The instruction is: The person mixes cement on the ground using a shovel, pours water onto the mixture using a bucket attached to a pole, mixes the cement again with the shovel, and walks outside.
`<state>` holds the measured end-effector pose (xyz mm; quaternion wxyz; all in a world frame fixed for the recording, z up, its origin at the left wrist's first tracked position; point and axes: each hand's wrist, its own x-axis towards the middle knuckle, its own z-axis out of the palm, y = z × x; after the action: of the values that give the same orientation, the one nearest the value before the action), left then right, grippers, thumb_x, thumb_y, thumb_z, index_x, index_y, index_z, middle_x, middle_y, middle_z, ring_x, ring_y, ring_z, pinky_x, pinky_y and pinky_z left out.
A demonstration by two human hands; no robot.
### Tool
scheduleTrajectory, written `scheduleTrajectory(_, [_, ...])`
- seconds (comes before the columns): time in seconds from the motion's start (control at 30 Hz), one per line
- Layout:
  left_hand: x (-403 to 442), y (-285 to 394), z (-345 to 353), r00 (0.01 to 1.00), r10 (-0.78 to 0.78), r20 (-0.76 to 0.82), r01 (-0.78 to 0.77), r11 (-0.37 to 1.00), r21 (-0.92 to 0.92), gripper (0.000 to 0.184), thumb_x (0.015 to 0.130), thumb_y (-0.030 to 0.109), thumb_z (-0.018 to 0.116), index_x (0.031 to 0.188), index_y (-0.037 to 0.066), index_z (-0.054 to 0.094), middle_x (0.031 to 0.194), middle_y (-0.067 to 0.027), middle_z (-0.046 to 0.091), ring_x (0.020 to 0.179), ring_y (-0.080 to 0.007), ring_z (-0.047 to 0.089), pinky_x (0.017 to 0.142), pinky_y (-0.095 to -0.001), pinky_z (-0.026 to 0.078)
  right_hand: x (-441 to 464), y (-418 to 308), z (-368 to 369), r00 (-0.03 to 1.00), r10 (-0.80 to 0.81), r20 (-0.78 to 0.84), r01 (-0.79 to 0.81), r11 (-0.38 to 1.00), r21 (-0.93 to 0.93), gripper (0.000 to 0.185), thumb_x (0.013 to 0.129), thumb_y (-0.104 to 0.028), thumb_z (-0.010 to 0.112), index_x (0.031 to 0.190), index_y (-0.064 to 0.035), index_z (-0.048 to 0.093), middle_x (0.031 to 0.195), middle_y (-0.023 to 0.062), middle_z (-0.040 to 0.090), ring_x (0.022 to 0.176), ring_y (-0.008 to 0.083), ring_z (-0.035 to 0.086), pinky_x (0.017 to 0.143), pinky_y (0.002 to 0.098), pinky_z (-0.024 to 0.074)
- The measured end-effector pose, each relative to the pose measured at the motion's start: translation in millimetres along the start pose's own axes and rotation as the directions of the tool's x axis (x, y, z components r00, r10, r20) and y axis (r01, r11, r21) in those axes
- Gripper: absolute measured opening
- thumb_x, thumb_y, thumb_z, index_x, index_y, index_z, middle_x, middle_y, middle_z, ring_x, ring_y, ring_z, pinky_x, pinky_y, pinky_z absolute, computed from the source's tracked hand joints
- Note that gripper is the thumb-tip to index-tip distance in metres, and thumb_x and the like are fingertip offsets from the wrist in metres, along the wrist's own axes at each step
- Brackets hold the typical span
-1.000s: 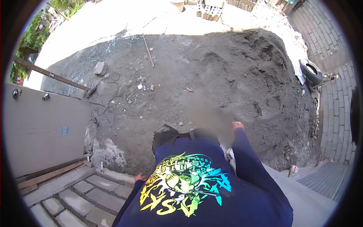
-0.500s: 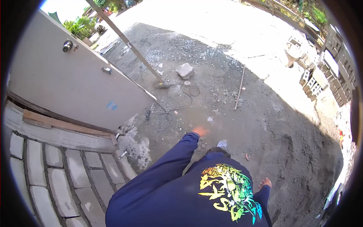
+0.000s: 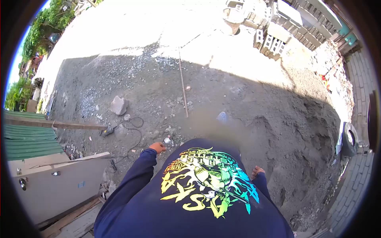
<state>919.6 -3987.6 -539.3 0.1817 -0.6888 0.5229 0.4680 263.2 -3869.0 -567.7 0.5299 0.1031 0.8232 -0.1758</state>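
My left hand (image 3: 158, 147) hangs low beside the navy shirt (image 3: 206, 174) with its bright printed design, over the gravelly ground. Its fingers look curled in, and nothing shows in them. On the other side, my right hand (image 3: 257, 171) hangs near the shirt's edge, fingers bent toward the palm, with no object visible there. Both hands are apart from everything on the ground. A pale bluish patterned patch, perhaps a shoe tip (image 3: 222, 116), shows ahead of the shirt beside a blurred tan smear.
Ahead lie a thin rod (image 3: 183, 81), a large stone (image 3: 119, 105) and a dark cable (image 3: 137, 129). A wooden post (image 3: 75, 125) and door (image 3: 59, 190) stand left. Hollow blocks (image 3: 272, 45) are stacked at back right, with a tire (image 3: 349, 139) near the right wall. Loose soil (image 3: 293, 139) is heaped right.
My view has turned right: the door and stone have shifted left, and more of the block stacks and right wall shows. My left hand has drawn in nearer the body.
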Motion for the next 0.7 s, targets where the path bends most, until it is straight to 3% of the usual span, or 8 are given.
scheduleTrajectory(0.03, [29, 18, -11, 0.999, 0.04, 0.019, -0.038, 0.994, -0.101, 0.037, 0.07, 0.038, 0.062, 0.096, 0.011, 0.066, 0.09, -0.0136, 0.065, 0.089, -0.0265, 0.061, 0.078, -0.0375, 0.047, 6, -29, 7, 0.999, -0.022, -0.031, 0.023, 0.999, 0.043, 0.03, 0.082, -0.029, 0.056, 0.106, -0.0104, 0.054, 0.085, 0.0077, 0.062, 0.054, 0.0195, 0.053, 0.048, 0.0359, 0.0443])
scheduleTrajectory(0.13, [61, 133, -97, 0.977, 0.179, -0.12, -0.146, 0.959, 0.241, 0.044, 0.07, 0.042, 0.063, 0.099, 0.009, 0.062, 0.091, -0.0132, 0.064, 0.086, -0.0293, 0.061, 0.075, -0.0383, 0.048, 18, -148, 32, 0.997, -0.078, 0.003, 0.077, 0.995, 0.06, 0.03, 0.082, -0.028, 0.057, 0.106, -0.0099, 0.054, 0.085, 0.0072, 0.061, 0.052, 0.0182, 0.051, 0.046, 0.0342, 0.0429])
scheduleTrajectory(0.17, [71, 174, -124, 0.938, 0.278, -0.206, -0.198, 0.92, 0.34, 0.04, 0.071, 0.039, 0.061, 0.099, 0.01, 0.061, 0.092, -0.0142, 0.063, 0.087, -0.0303, 0.061, 0.075, -0.0396, 0.048, 30, -192, 39, 0.981, -0.163, 0.109, 0.159, 0.986, 0.048, 0.029, 0.081, -0.028, 0.057, 0.103, -0.0099, 0.055, 0.085, 0.0068, 0.06, 0.052, 0.017, 0.05, 0.046, 0.0324, 0.0428])
scheduleTrajectory(0.23, [77, 276, -183, 0.859, 0.452, -0.241, -0.269, 0.799, 0.538, 0.034, 0.073, 0.033, 0.061, 0.097, 0.009, 0.059, 0.086, -0.0132, 0.063, 0.083, -0.0291, 0.061, 0.069, -0.0412, 0.048, 11, -288, 69, 0.944, -0.328, 0.041, 0.329, 0.944, -0.032, 0.027, 0.081, -0.029, 0.057, 0.1, -0.0095, 0.055, 0.087, 0.0067, 0.059, 0.053, 0.0158, 0.051, 0.046, 0.0322, 0.0441])
scheduleTrajectory(0.33, [72, 414, -245, 0.497, 0.845, -0.198, -0.482, 0.459, 0.746, 0.028, 0.073, 0.025, 0.062, 0.095, 0.009, 0.055, 0.081, -0.0081, 0.059, 0.078, -0.0264, 0.06, 0.065, -0.0381, 0.046, -30, -423, 104, 0.819, -0.557, 0.138, 0.566, 0.823, -0.042, 0.03, 0.081, -0.032, 0.057, 0.1, -0.0082, 0.056, 0.081, 0.0043, 0.061, 0.057, 0.0134, 0.053, 0.05, 0.0301, 0.0466])
scheduleTrajectory(0.4, [81, 490, -266, 0.279, 0.95, -0.136, -0.61, 0.285, 0.739, 0.024, 0.074, 0.021, 0.059, 0.093, 0.008, 0.054, 0.079, -0.0059, 0.058, 0.076, -0.0238, 0.058, 0.065, -0.0361, 0.044, -45, -492, 124, 0.694, -0.687, 0.217, 0.714, 0.695, -0.084, 0.029, 0.081, -0.032, 0.057, 0.096, -0.0069, 0.057, 0.08, 0.0041, 0.061, 0.058, 0.0123, 0.054, 0.051, 0.0281, 0.0462])
scheduleTrajectory(0.5, [106, 578, -284, 0.186, 0.978, 0.091, -0.647, 0.053, 0.761, 0.02, 0.072, 0.017, 0.056, 0.091, 0.009, 0.053, 0.074, -0.0042, 0.055, 0.071, -0.0212, 0.056, 0.061, -0.0346, 0.041, -69, -563, 149, 0.598, -0.753, 0.274, 0.8, 0.583, -0.142, 0.028, 0.082, -0.03, 0.057, 0.095, -0.0061, 0.058, 0.08, 0.0043, 0.061, 0.058, 0.0111, 0.053, 0.051, 0.0263, 0.0449])
scheduleTrajectory(0.7, [195, 706, -348, 0.095, 0.897, 0.431, -0.675, -0.261, 0.691, 0.009, 0.072, 0.014, 0.052, 0.079, 0.008, 0.052, 0.068, -0.0033, 0.053, 0.067, -0.0199, 0.055, 0.058, -0.0326, 0.038, 28, -610, 160, 0.813, -0.575, 0.091, 0.578, 0.816, -0.009, 0.026, 0.082, -0.03, 0.058, 0.094, -0.0069, 0.059, 0.078, 0.0038, 0.061, 0.056, 0.0119, 0.054, 0.047, 0.0267, 0.0445])
